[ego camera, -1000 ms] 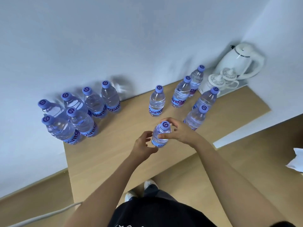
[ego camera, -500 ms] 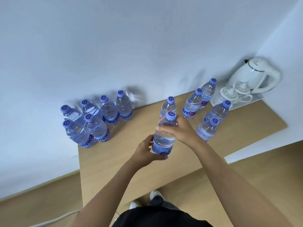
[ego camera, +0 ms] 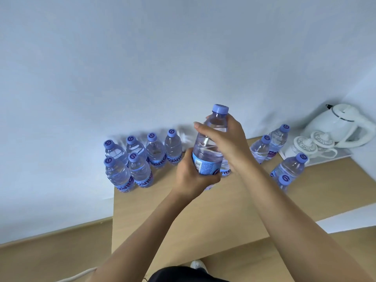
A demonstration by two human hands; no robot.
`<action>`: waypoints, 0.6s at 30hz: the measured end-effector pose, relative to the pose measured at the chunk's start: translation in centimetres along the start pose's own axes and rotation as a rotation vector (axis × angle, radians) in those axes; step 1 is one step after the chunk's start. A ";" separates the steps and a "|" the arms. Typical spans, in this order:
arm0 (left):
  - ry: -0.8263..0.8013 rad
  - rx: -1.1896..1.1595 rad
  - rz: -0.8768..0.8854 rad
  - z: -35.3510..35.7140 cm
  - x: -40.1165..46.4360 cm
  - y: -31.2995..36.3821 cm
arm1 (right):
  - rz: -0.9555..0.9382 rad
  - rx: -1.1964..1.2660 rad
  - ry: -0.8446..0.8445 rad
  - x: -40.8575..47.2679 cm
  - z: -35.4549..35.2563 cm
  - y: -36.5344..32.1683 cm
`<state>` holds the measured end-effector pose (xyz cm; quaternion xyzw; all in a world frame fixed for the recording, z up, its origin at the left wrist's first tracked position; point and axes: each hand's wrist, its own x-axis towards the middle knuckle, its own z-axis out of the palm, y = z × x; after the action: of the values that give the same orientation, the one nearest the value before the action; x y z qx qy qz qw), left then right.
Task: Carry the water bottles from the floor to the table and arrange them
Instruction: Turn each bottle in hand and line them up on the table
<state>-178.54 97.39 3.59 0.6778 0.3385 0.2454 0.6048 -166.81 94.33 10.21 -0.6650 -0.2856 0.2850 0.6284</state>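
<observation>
I hold one clear water bottle (ego camera: 209,147) with a purple cap up above the wooden table (ego camera: 213,216). My left hand (ego camera: 193,178) grips its lower part at the blue label. My right hand (ego camera: 225,139) wraps around its upper body just under the cap. Several bottles (ego camera: 140,159) stand grouped at the table's back left against the wall. Several more bottles (ego camera: 284,159) stand at the back right; one behind my hands is mostly hidden.
A white electric kettle (ego camera: 343,125) and two small white lidded cups (ego camera: 313,143) sit on a white tray (ego camera: 343,156) at the far right corner. A white wall backs the table. Wooden floor and a white cable (ego camera: 79,274) lie below.
The bottle has risen from the tabletop to well above it, still held in both hands. The camera view has shifted, so the table appears lower and to the right.
</observation>
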 end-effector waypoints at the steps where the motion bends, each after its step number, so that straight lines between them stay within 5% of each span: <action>1: 0.061 0.044 -0.007 0.0 0.0 0.0 | -0.005 0.005 0.027 -0.1 0.5 -0.1; 6: 0.066 0.056 -0.007 -0.7 -0.3 0.9 | 0.031 0.078 0.059 0.1 1.5 -1.2; 14: -0.473 -0.301 -0.020 -3.2 -0.7 3.9 | 0.104 0.315 -0.323 1.5 -0.2 -3.6; 18: -0.403 -0.279 0.007 -3.4 -0.7 4.4 | 0.084 0.328 -0.392 1.5 -0.3 -4.2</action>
<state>-180.85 98.88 8.48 0.6240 0.1713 0.1516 0.7472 -165.67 95.39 14.37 -0.4977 -0.3239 0.4766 0.6482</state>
